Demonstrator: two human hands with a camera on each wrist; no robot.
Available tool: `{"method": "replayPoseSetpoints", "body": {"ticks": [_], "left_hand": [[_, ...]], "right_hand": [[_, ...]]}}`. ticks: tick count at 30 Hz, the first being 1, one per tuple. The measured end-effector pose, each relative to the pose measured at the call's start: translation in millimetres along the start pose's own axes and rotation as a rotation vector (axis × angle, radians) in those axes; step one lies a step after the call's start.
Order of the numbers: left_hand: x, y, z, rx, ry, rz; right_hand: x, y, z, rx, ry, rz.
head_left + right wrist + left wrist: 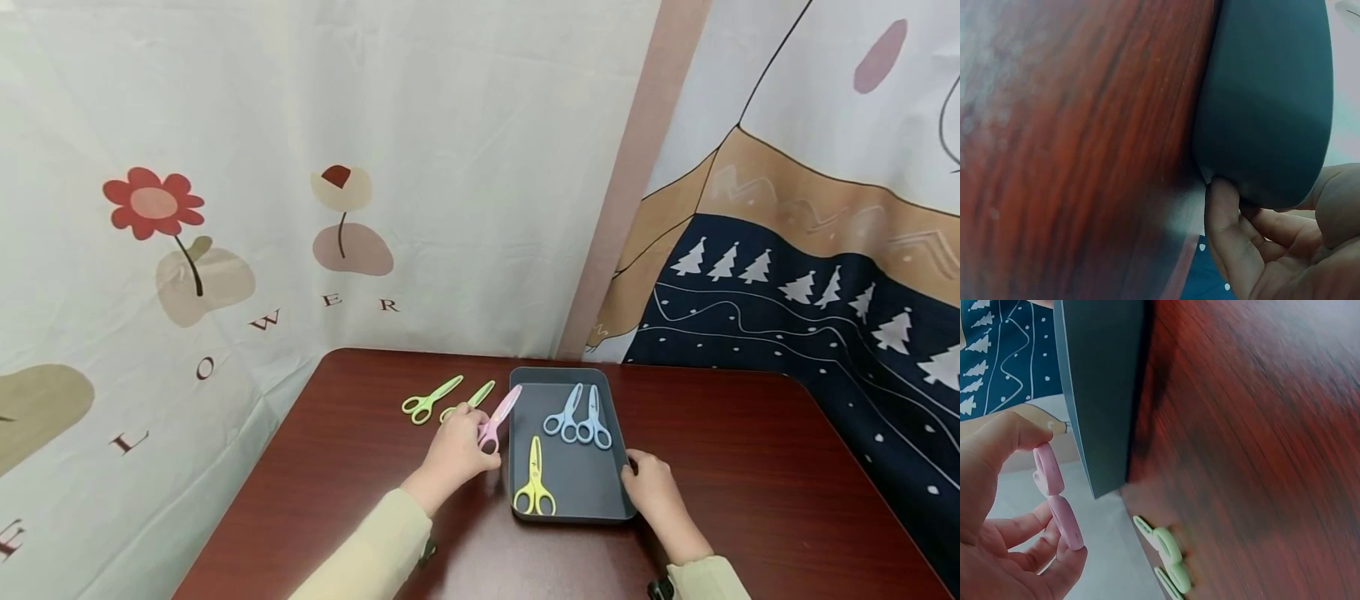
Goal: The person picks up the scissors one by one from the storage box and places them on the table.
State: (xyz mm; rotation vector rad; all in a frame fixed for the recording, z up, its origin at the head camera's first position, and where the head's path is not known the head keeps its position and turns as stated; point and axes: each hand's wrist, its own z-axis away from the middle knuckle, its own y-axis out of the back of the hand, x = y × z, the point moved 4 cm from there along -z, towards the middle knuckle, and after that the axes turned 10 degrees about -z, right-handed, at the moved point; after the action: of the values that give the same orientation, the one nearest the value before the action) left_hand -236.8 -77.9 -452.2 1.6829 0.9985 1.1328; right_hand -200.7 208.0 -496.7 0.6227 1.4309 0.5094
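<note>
Pink scissors [500, 419] are pinched by the handle loops between the thumb and fingers of my left hand [456, 448], blades pointing up and right beside the tray's left rim. In the left wrist view the pink handles [1060, 497] show edge-on, above the table. My right hand [656, 492] grips the right side of a dark grey tray [588, 510], its fingers at the lower edge in the right wrist view. Inside the tray lie two pairs of blue scissors [592, 425] toward the back and yellow scissors [535, 479] at the front left.
Green scissors [427, 402] lie left of the tray on the brown table [337, 467]. A second green pair [480, 393] is partly hidden behind my left hand. Printed curtains [480, 167] hang behind the table's back edge.
</note>
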Motion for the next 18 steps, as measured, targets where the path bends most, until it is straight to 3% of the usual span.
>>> {"method": "replayPoseSetpoints", "body": {"ticks": [18], "left_hand": [[-37.3,8.1,1.5,0.023,0.068,-0.013]], "right_hand": [[1.6,0.4,-0.7,0.008,0.016,0.021]]}}
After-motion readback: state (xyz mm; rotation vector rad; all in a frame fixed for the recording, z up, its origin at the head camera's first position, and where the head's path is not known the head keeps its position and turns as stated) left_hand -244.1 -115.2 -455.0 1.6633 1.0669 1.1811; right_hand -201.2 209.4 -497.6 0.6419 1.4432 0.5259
